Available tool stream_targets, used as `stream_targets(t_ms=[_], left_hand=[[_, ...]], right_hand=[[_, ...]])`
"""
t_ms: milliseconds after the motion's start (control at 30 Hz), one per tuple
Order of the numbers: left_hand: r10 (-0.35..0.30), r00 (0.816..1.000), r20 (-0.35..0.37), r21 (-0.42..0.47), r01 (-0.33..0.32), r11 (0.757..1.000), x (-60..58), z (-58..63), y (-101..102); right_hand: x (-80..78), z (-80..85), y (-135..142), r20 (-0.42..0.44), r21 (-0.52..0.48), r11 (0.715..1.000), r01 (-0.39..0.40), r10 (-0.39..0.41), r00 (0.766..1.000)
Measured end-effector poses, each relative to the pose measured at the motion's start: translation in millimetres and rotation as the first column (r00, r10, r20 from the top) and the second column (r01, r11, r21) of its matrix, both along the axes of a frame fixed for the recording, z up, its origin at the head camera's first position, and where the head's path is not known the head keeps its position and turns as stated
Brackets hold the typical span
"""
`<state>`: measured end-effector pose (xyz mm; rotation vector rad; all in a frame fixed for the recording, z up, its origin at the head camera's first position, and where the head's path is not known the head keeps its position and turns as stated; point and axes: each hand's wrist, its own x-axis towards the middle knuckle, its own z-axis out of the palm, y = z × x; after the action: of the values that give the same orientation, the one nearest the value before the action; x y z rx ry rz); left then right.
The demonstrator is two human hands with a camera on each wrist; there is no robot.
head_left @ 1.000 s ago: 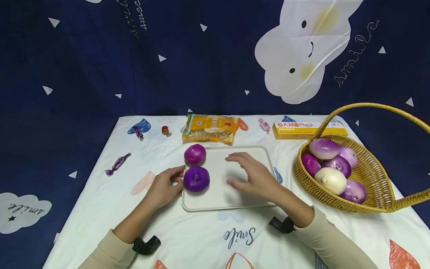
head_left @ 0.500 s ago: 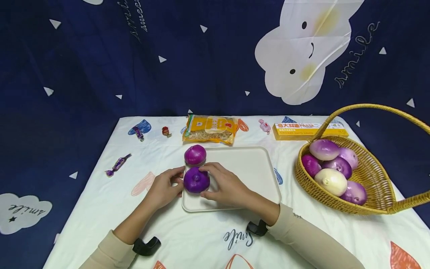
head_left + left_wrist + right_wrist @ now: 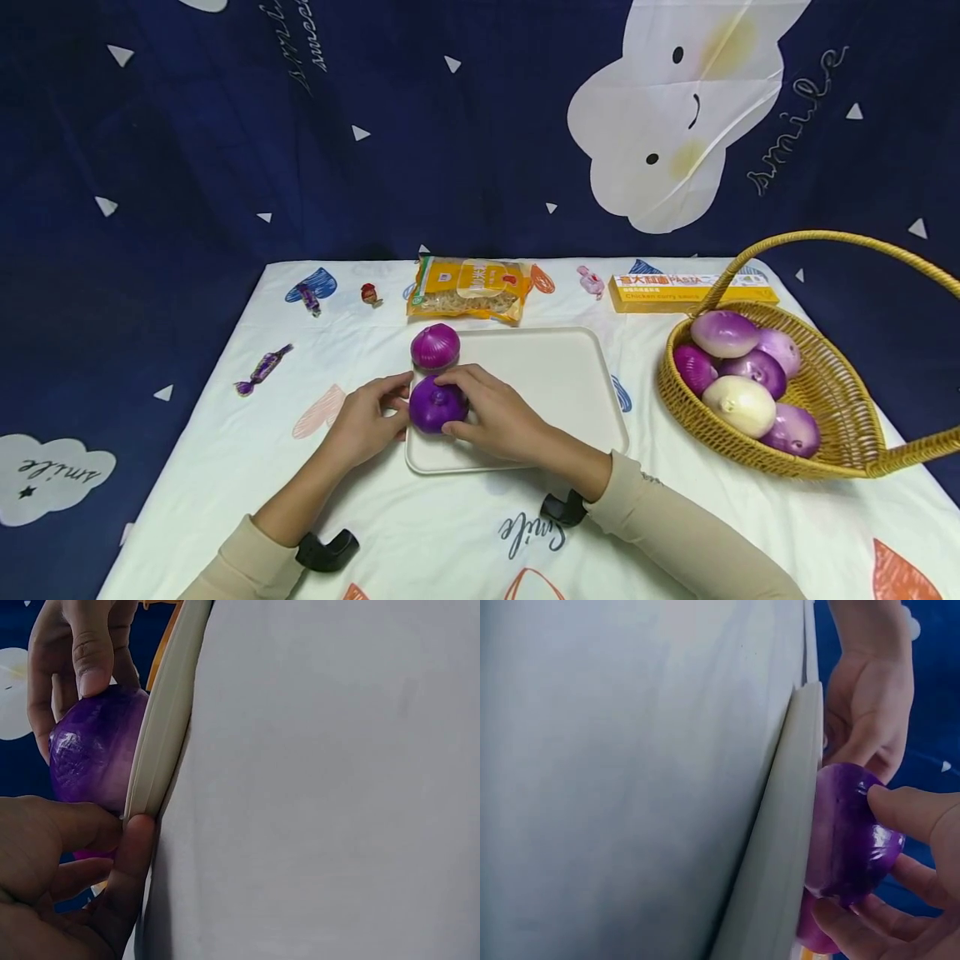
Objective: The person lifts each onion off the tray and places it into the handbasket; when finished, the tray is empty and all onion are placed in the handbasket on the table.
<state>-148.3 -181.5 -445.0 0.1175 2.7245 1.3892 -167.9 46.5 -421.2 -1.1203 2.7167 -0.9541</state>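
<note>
A dark purple onion (image 3: 433, 410) sits on the left part of a pale rectangular tray (image 3: 555, 358), stem end up. My right hand (image 3: 504, 421) holds this onion from its right side, thumb and fingers spread around it; the right wrist view shows the thumb on the onion's skin (image 3: 847, 832). My left hand (image 3: 366, 421) is at the tray's left edge, thumb and a finger pinching the rim (image 3: 161, 742) beside the onion. Just behind stands a brighter magenta onion (image 3: 435, 346), also on the tray.
At the right a wicker basket (image 3: 847, 408) with a tall handle holds several purple onions and a white one (image 3: 740, 405). Along the back lie a yellow pasta bag (image 3: 471, 287), a pasta box (image 3: 660, 298) and a pink candy (image 3: 591, 282). Other wrapped candies (image 3: 264, 368) lie at left.
My right hand has moved left across the tray and taken hold of the dark purple onion. The left hand has stayed at the tray's left edge.
</note>
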Motion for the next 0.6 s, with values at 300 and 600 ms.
stream_targets(t_ms=[300,600], left_hand=[[-0.007,1.0,-0.019,-0.027,0.006,1.0,-0.7,0.7,0.7],[-0.008,1.0,-0.025,-0.011,0.008,1.0,-1.0,-1.0,-0.7]], right_hand=[[-4.4,14.7,22.5,0.016,-0.108,0.991,0.076,-0.074,0.997],[-8.2,47.9,97.7,-0.048,-0.23,0.957,0.179,-0.195,0.98]])
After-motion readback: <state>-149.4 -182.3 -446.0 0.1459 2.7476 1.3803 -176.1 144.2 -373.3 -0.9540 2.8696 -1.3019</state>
